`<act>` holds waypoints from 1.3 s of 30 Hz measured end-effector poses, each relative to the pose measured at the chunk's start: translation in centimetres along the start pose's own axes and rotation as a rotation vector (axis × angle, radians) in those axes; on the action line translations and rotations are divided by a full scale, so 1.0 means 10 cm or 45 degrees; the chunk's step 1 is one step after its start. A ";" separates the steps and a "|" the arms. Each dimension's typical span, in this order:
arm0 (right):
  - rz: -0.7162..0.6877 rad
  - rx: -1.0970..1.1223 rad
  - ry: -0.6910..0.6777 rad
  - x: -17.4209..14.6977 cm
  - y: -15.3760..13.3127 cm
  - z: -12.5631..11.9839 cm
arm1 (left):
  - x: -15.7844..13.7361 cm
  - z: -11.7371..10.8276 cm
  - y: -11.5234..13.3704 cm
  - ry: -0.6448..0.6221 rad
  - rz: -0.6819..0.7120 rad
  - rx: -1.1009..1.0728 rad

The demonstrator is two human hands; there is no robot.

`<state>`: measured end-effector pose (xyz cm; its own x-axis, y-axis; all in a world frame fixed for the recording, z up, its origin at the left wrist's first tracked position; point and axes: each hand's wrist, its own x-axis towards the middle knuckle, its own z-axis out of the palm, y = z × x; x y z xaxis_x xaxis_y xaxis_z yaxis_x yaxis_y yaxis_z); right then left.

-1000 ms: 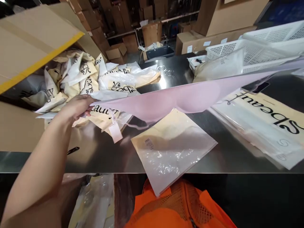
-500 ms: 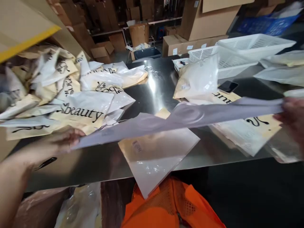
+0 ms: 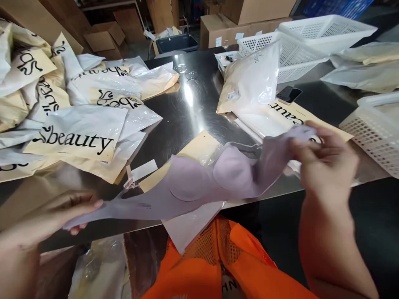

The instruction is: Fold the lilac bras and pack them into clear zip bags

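A lilac bra [image 3: 190,182] hangs between my two hands, its cups toward me. My left hand [image 3: 67,209] pinches one end of its band at the lower left. At the right, my right hand [image 3: 324,155] grips the other end, thumb and fingers closed on the fabric. A thin strap shows above the right cup. Beside the left part of the bra is a white tag [image 3: 144,170]. Beneath the bra, partly covered by it, lies a clear plastic bag [image 3: 193,224] with a cream part [image 3: 199,145], reaching over the table's front edge.
Several printed "beauty" bags [image 3: 77,133] are heaped on the metal table [image 3: 187,108] at left. A plump bag [image 3: 249,81], a phone [image 3: 289,94] and white baskets [image 3: 327,31] stand at right. Another white basket [image 3: 374,133] is beyond my right hand. Cardboard boxes [image 3: 215,31] are behind.
My right hand has come inward and the bra, stretched taut before, now sags with its cups showing. My left hand has moved lower left. The camera view has tilted downward.
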<state>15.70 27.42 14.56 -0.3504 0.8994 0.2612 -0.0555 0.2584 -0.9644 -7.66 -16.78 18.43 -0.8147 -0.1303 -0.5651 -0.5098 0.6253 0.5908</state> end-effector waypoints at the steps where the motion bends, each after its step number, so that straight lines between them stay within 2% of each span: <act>1: 0.038 -0.039 -0.239 -0.19 -0.08 0.13 | -0.10 0.11 0.20 -0.179 0.015 0.121; 3: 0.166 -0.097 -0.806 -0.54 -0.18 0.30 | -0.29 0.40 0.59 -0.489 0.201 0.263; 4: 0.207 -0.125 -1.006 -0.67 -0.20 0.33 | -0.39 0.57 0.76 -0.644 0.325 0.311; 5: 0.215 -0.158 -1.103 -0.77 -0.21 0.32 | -0.47 0.75 0.91 -0.782 0.454 0.330; 6: 0.193 -0.193 -1.088 -0.84 -0.19 0.27 | -0.54 0.93 1.05 -0.891 0.596 0.331; 8: 0.130 -0.261 -0.827 -0.90 -0.12 0.06 | -0.64 1.26 1.25 -1.038 0.761 0.390; 10: 0.118 -0.315 -0.509 -0.93 0.00 -0.21 | -0.65 1.50 1.36 -1.200 0.815 0.492; 12: 0.160 -0.397 -0.314 -0.98 0.16 -0.49 | -0.58 1.62 1.38 -1.288 0.817 0.546; 14: 0.171 -0.555 -0.240 -1.08 0.33 -0.70 | -0.48 1.63 1.32 -1.204 0.825 0.520; 17: 0.013 -0.819 -0.297 -1.20 0.52 -0.77 | -0.38 1.52 1.07 -0.910 0.916 0.573; 19: -0.177 -0.863 -0.447 -1.19 0.55 -0.63 | -0.37 1.42 0.84 -0.564 1.030 0.822; 21: -0.364 -0.793 -0.628 -1.09 0.52 -0.37 | -0.35 1.34 0.59 -0.211 1.040 1.095; 23: -0.513 -0.717 -0.826 -0.92 0.47 -0.02 | -0.26 1.27 0.38 -0.032 0.960 1.202; 26: -0.720 -0.746 -1.205 -0.64 0.45 0.62 | 0.05 1.20 0.20 -0.052 0.928 1.019; 29: -0.936 -0.918 -1.617 -0.44 0.45 1.22 | 0.42 1.21 0.18 -0.154 0.907 0.766; 31: -1.047 -1.107 -1.780 -0.38 0.39 1.52 | 0.59 1.26 0.21 -0.268 0.866 0.691; 32: -1.095 -1.200 -1.807 -0.36 0.33 1.61 | 0.64 1.30 0.23 -0.336 0.849 0.670; 35: -1.175 -1.365 -1.773 -0.30 0.05 1.68 | 0.71 1.36 0.27 -0.554 0.812 0.552; 37: -1.083 -1.257 -1.796 -0.27 -0.18 1.57 | 0.72 1.35 0.31 -0.655 0.785 0.421; 39: -0.922 -1.004 -1.845 -0.25 -0.37 1.39 | 0.76 1.29 0.36 -0.716 0.745 0.258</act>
<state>3.83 19.31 16.93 -0.9387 -0.3357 -0.0786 -0.2932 0.8973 -0.3299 -12.12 -5.56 8.86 -0.6457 0.6282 -0.4341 0.0558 0.6058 0.7937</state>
